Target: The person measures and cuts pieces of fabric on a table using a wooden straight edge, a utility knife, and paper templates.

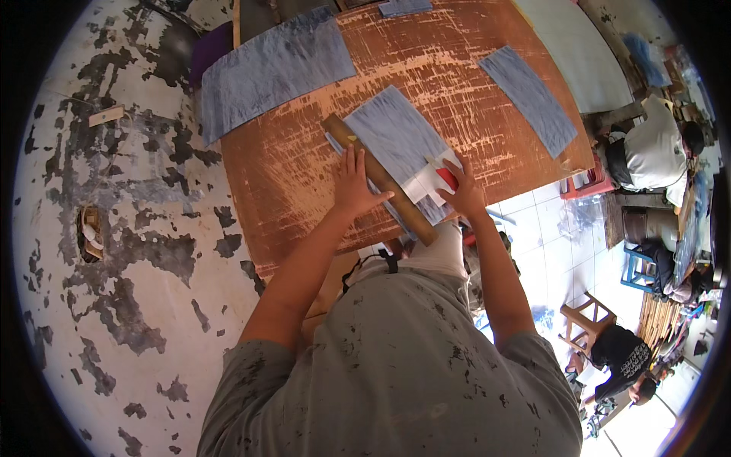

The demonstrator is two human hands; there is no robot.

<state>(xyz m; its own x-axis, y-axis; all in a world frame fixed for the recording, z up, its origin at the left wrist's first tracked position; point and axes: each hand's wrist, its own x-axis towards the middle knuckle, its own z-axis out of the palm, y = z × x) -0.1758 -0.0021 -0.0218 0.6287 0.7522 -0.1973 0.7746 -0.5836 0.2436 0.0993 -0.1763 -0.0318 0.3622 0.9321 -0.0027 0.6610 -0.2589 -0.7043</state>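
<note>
Left hand (353,183) flat on wooden bar (378,178), grip released; right hand (459,189) grasps red tool (447,177) on blue sheet (396,135), counter (289,175).

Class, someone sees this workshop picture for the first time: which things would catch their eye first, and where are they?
First the worn orange-brown wooden table at centre, with blue-grey sheets of cloth spread over it. At its near edge, the left hand presses a long wooden straightedge, while the right hand holds a red-handled tool beside it.
</note>
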